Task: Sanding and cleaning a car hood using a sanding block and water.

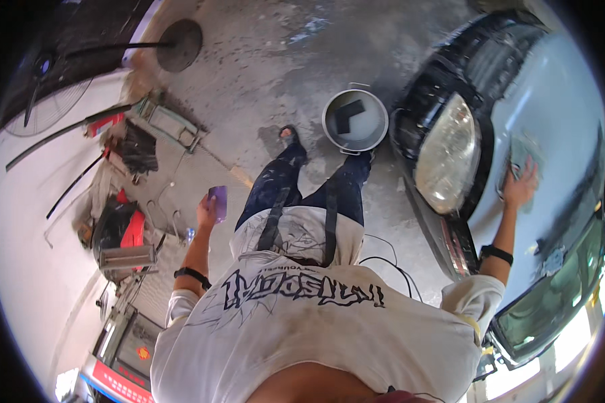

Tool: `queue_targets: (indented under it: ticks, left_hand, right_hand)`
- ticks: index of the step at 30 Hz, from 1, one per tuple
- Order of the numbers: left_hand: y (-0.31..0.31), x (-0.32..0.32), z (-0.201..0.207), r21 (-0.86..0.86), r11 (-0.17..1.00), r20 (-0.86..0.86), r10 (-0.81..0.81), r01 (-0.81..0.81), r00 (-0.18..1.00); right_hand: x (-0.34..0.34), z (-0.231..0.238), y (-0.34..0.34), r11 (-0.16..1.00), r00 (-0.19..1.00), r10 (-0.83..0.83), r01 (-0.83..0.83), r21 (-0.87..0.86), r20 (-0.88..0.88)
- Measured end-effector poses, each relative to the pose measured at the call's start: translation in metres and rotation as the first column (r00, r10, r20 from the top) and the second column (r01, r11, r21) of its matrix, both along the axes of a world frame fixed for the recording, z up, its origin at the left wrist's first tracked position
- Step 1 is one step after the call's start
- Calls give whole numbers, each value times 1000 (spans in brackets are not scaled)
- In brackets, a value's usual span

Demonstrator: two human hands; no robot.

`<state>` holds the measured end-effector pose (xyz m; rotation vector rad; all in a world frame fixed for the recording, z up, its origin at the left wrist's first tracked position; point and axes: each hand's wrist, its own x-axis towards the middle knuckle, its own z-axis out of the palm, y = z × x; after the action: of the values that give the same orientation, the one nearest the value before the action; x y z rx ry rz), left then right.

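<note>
Left hand: At 9 o'clock from the middle of the view, the person's left hand [206, 213] is closed on a thin, flat, purple rectangular sheet [218, 204], pinching it along its 9 o'clock side; the exact finger placement is too small to tell.
Purple sheet: Held clear of the car, out from the body, its long axis running from 12 to 6 o'clock, its short edges at those two ends.
Right hand: At 3 o'clock, the person's right hand [519, 188] lies on the car's pale blue-grey, glossy hood [558, 101], fingers spread and pointing toward 1 o'clock; whether anything sits beneath the palm cannot be told.
Headlight: Between 2 and 3 o'clock, nearer the middle than the right hand, a cloudy, elongated clear headlight [447, 158] is set in the black front end, its long axis running roughly from 12 to 6 o'clock.
Bucket: At 1 o'clock, a round, pale bucket [325, 124] stands on the grey concrete floor [249, 87] near the person's feet, a dark angular shape visible inside.
Fan: Toward 11 o'clock, a black, round stand base [179, 45].
</note>
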<state>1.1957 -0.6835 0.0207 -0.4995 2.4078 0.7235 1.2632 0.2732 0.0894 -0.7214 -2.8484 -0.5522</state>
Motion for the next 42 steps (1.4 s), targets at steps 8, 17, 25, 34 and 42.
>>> queue_targets:
  ticks: [8, 17, 25, 34, 42]
  left_hand:
    - [-62, -23, 31, -150, 985, 114, 100, -82, 988]
    - [0, -160, 18, -188, 982, 193, 12, 25, 981]
    - [107, -393, 3, 105, 971, 20, -218, 215, 976]
    - [411, -674, -45, 195, 682, 1, -719, 705, 695]
    - [840, -742, -36, 89, -81, -320, -946, 993, -48]
  right_hand:
    - [-20, -8, -15, 970, 970, -239, 241, -45, 45]
    - [-17, 6, 3, 909, 911, -413, 413, 59, -2]
    - [-106, -19, -16, 705, 702, -709, 703, -97, -68]
    - [-132, 44, -33, 448, 454, -890, 847, -285, -51]
    - [-170, 11, -31, 171, 104, -973, 923, -344, -204]
